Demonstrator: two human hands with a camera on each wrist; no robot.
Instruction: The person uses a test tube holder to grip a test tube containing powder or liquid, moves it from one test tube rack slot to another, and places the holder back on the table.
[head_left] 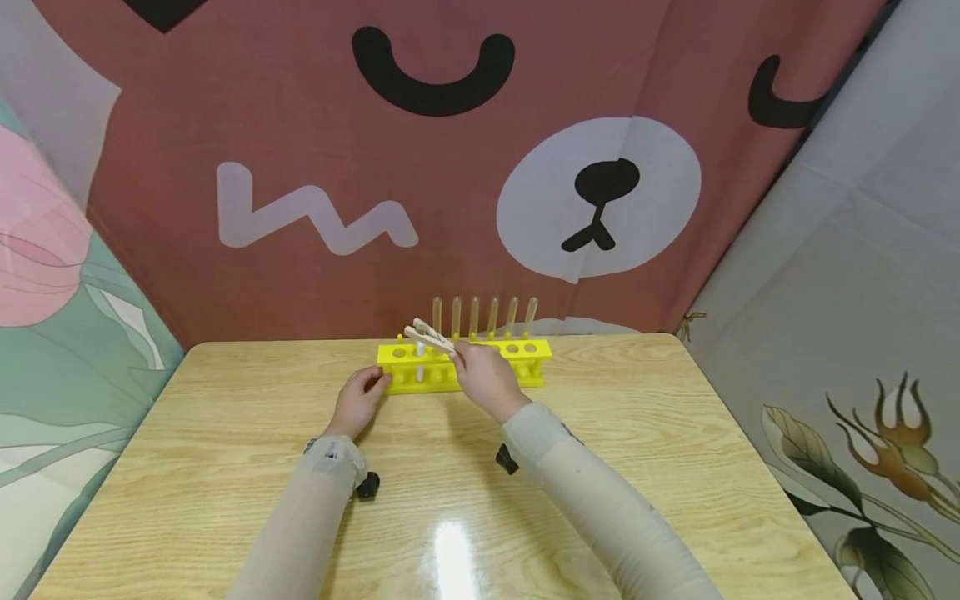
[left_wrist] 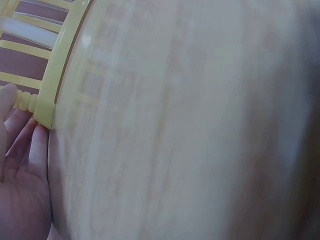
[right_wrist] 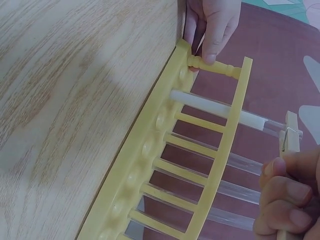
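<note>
A yellow test tube rack (head_left: 536, 348) stands at the back of the wooden table. My left hand (head_left: 358, 402) grips its left end post, thumb and fingers around it in the right wrist view. In my right hand (head_left: 486, 379) I hold a wooden test tube clamp (head_left: 430, 335) over the rack. The clamp's jaws sit around the upper end of a test tube (right_wrist: 215, 107) with white contents. That tube stands in a hole near the rack's left end, its lower end at the base.
Several clear test tubes (head_left: 474, 317) stand upside down on the rack's rear row. Behind the table (head_left: 225, 467) hangs a reddish cloth (head_left: 315, 292) with a cartoon print. A pale floral curtain (head_left: 810, 333) hangs on the right side, close to the table's edge.
</note>
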